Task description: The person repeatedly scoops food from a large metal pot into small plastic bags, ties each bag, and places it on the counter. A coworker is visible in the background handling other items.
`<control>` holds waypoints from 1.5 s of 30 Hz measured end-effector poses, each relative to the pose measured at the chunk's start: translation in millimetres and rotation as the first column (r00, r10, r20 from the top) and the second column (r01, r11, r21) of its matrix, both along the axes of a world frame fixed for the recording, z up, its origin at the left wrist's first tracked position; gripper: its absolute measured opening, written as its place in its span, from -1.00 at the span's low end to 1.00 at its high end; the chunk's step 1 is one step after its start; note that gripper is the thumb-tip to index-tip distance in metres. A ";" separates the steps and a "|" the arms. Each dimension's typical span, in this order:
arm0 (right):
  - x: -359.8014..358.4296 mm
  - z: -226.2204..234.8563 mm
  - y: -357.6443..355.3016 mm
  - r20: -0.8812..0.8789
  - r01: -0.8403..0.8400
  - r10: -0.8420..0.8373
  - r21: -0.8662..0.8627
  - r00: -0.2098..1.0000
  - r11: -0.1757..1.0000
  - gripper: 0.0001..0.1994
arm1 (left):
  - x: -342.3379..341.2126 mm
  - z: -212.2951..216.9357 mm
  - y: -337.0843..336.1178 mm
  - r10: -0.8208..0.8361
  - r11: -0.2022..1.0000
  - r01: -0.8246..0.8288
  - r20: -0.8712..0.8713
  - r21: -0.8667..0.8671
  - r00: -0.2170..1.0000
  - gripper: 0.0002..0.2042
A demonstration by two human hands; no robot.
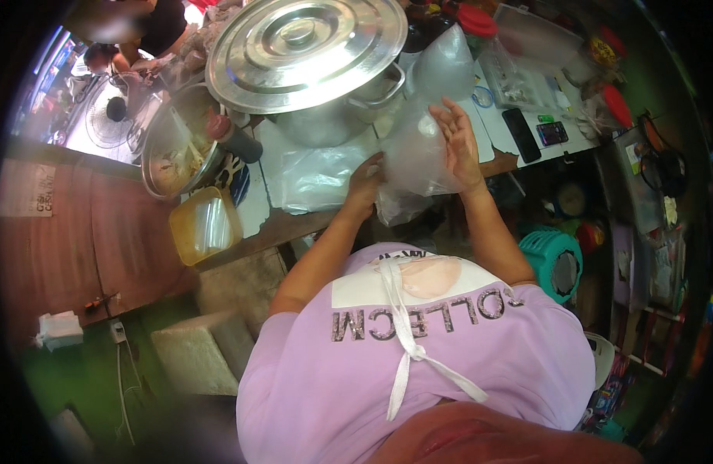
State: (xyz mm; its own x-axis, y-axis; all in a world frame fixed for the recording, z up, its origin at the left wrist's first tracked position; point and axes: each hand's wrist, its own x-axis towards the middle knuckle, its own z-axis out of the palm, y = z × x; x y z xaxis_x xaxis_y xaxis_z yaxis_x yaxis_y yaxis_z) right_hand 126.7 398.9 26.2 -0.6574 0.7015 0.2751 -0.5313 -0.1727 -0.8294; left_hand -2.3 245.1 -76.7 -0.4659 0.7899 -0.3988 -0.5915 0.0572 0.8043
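I hold a clear plastic bag (417, 155) in front of my chest, above the counter's front edge. My left hand (364, 185) pinches the bag's lower left side. My right hand (458, 143) lies along its right side with the fingers stretched upward and the bag against the palm. The bag looks puffed open, and I cannot tell what is inside it. Just behind it stands a large steel pot (325, 116) under a wide steel lid (306, 46).
More clear bags (318, 179) lie on the counter. To the left are a steel bowl (174, 151), a brown bottle (234, 137) and a yellow container (204, 226). A phone (520, 134), a calculator (552, 133) and red-lidded jars (477, 21) sit right. A teal stool (553, 263) stands below; another person (136, 27) is far left.
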 end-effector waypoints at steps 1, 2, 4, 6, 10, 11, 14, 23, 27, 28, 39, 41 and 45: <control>-0.9 11.8 -11.6 0.147 0.078 -0.114 0.232 0.983 0.970 -0.12 | 1.4 0.1 -0.2 -0.001 1.000 0.001 -0.001 0.006 1.000 -0.51; -3.9 19.6 -21.2 0.253 0.110 -0.250 0.462 0.935 0.880 -0.04 | 2.7 0.3 -0.3 0.006 1.000 -0.006 -0.005 0.016 1.000 -0.50; -13.5 17.9 -37.4 0.307 0.127 -0.469 0.713 0.828 0.690 0.05 | 4.5 1.0 0.7 0.053 0.998 -0.053 0.054 0.013 0.997 -0.49; -21.9 -6.3 -47.7 0.284 0.166 -0.608 0.800 0.742 0.577 0.08 | 4.1 1.3 0.9 0.078 0.997 -0.078 0.049 -0.008 0.996 -0.48; -12.3 -80.6 -45.0 0.509 0.029 -0.606 0.751 0.612 0.659 -0.15 | 2.0 -1.5 -2.5 -0.002 1.000 -0.001 -0.135 -0.028 0.991 -0.50; -8.7 -95.6 -40.8 0.502 0.046 -0.567 0.721 0.654 0.692 -0.18 | 2.2 -2.5 -4.3 -0.023 1.000 0.021 -0.207 -0.011 0.978 -0.50; 4.8 -121.7 -33.6 0.639 0.039 -0.391 0.492 0.662 0.870 -0.22 | 8.1 -3.7 -14.1 -0.005 0.998 -0.013 -0.280 -0.063 0.960 -0.56; 51.2 -94.3 -68.3 0.575 0.140 -0.346 0.372 0.741 0.918 -0.28 | 1.5 36.2 -105.0 0.151 0.984 -0.179 -0.477 -0.014 0.866 -0.63; 63.0 -35.4 -104.5 0.455 -0.117 -0.345 0.725 0.821 0.678 -0.32 | 11.1 71.7 -139.4 0.055 0.998 -0.054 -0.585 0.020 0.809 -0.60; 60.9 -18.5 -113.4 0.402 -0.221 -0.280 0.833 0.872 0.508 -0.33 | 16.1 80.7 -143.0 0.027 0.998 0.004 -0.514 0.059 0.857 -0.59; 1.9 31.7 -134.0 0.562 -0.354 0.114 0.341 0.820 0.871 -0.85 | 9.6 124.1 -164.2 0.144 0.983 -0.097 -0.316 0.158 0.938 -0.58; 2.6 32.5 -135.2 0.587 -0.327 0.095 0.304 0.804 0.895 -0.84 | 8.1 117.9 -171.7 0.141 0.990 -0.129 -0.261 0.062 0.955 -0.66; -2.6 40.4 -137.3 0.573 -0.263 -0.011 0.393 0.819 0.881 -0.80 | 5.3 109.3 -175.8 0.335 0.940 -0.316 -0.177 0.126 0.925 -0.83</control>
